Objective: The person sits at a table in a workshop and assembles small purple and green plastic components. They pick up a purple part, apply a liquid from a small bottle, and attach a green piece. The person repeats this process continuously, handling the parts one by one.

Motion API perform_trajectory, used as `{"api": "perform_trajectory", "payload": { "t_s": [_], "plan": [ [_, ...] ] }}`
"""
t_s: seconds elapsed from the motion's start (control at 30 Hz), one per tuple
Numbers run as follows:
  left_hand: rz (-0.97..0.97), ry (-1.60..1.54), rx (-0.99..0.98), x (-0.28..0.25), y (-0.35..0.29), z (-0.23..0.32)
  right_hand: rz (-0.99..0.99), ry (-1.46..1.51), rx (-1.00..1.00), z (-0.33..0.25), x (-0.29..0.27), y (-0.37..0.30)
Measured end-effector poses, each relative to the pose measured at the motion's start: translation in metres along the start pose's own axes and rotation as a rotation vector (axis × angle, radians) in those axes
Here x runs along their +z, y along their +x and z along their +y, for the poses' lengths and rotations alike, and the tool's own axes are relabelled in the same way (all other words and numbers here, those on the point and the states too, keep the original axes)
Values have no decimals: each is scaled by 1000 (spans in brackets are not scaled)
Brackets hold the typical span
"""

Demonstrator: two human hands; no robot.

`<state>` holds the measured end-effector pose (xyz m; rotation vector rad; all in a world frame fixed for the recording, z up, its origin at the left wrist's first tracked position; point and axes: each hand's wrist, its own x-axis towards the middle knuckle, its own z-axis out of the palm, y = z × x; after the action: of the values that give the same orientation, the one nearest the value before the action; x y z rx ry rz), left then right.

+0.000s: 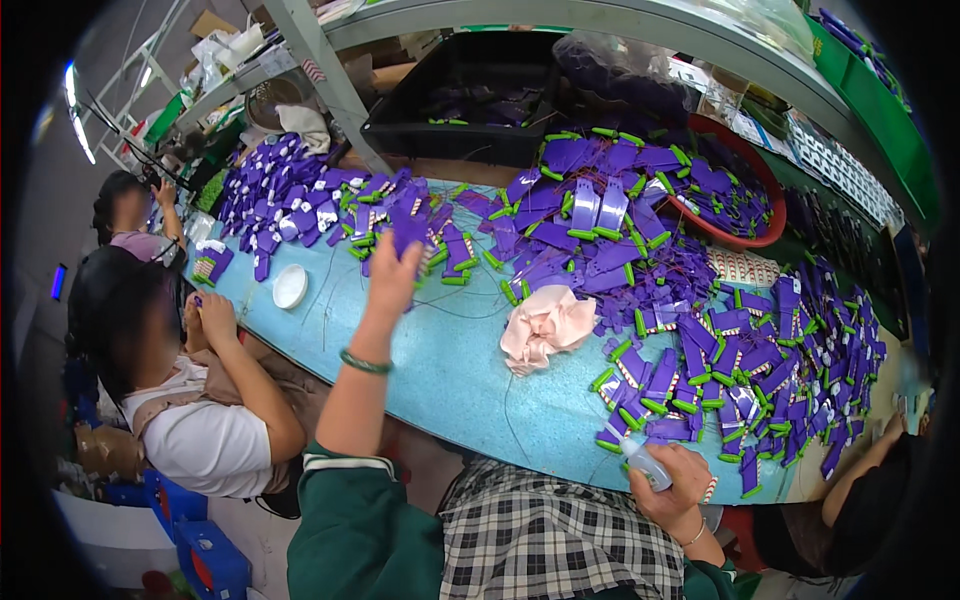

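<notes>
My left hand [395, 275], a jade-green bangle on its wrist, is raised over the middle of the table. Its fingers pinch a flat purple piece [408, 226], slightly blurred, in front of a heap of like parts. Near the front edge, my right hand [675, 483] is wrapped round a small pale squeeze bottle [646, 464]. The bottle's tip points up and left toward purple parts with green ends [690, 375], many with a striped strip. A crumpled pink cloth [546, 326] lies between my two hands.
A large pile of purple and green parts with thin wires [600, 215] fills the back of the blue table [450, 395]. Behind stand a black bin [465, 140] and a red basin [770, 225]. A small white dish [290, 287] sits at left, near two other people; another person's arm shows at right.
</notes>
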<state>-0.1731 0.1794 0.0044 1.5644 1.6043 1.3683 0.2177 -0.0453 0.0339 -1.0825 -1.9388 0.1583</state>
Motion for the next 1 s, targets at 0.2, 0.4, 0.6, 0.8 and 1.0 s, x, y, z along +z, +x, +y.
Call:
{"api": "perform_trajectory", "payload": {
  "t_s": [0.2, 0.4, 0.6, 0.8, 1.0],
  "plan": [
    [264, 532, 137, -46, 98, -69, 29, 11, 7, 3, -3, -2],
    [417, 1019, 475, -19, 110, -44, 99, 24, 45, 2, -17, -3],
    [-296, 238, 518, 115, -30, 86, 169, 76, 64, 8, -19, -17],
    [-874, 551, 902, 192, -118, 127, 142, 32, 69, 4, -34, -29],
    [-972, 484, 923, 196, -103, 128, 190, -4, 119, 8, -45, -48]
  ]
}}
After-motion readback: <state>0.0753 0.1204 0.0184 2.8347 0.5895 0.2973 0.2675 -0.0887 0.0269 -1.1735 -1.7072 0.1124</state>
